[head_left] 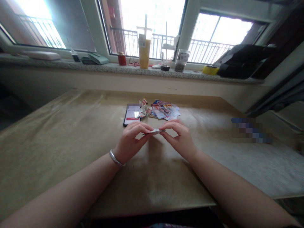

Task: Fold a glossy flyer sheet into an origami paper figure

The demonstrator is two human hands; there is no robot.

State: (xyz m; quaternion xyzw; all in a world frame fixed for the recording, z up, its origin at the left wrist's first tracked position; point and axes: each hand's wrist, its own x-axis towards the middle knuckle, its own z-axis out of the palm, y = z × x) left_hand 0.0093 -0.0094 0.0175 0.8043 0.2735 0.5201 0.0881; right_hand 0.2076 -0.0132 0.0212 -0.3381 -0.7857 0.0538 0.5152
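Note:
A small flat piece of folded paper [155, 131] is held just above the table between both hands. My left hand [132, 139], with a silver bracelet on its wrist, pinches the paper's left end. My right hand [178, 136] pinches its right end with curled fingers. Behind the hands lies a pile of colourful printed paper pieces [163, 110], some folded into small shapes. A phone [132, 116] with a lit screen lies to the left of the pile.
The tan table [71, 139] stretches left and right. A blurred blue object [251, 130] lies at the right. The stone windowsill [71, 66] holds a tall orange drink cup [144, 52], a red can [122, 59], a jar [181, 60] and a black device [239, 61].

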